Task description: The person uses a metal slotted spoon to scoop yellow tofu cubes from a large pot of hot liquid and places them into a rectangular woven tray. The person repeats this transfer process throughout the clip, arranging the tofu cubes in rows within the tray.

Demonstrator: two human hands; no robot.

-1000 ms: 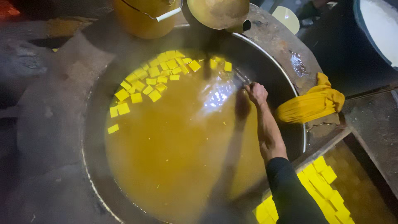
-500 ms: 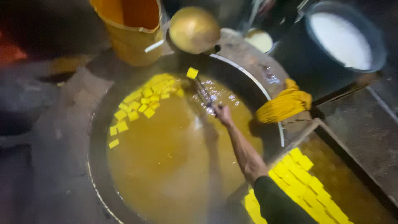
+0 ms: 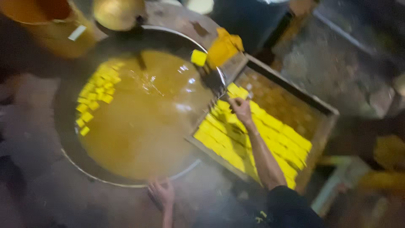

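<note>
Yellow cloth (image 3: 223, 47), orange bucket (image 3: 46, 25) beside pan rim (image 3: 126, 185); tray (image 3: 325, 110) right.

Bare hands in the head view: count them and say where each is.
2. The right hand is over the yellow blocks in the wooden tray; the left hand rests by the big round metal pan's rim.

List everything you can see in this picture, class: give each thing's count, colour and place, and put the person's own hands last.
Wok: one, dark, centre left, filled with yellow-brown liquid.
Floating cubes: many, yellow, at the wok's left side.
Airborne cube: one, yellow, above the wok's right rim.
Wooden tray: one, brown, right of the wok.
Tray blocks: many, yellow, in rows in the tray.
Cloth: one, yellow, beyond the tray.
Bucket: one, orange, top left.
Ladle bowl: one, brassy, top centre.
Left hand: on the wok's near rim.
Right hand: on the tray blocks.
</note>
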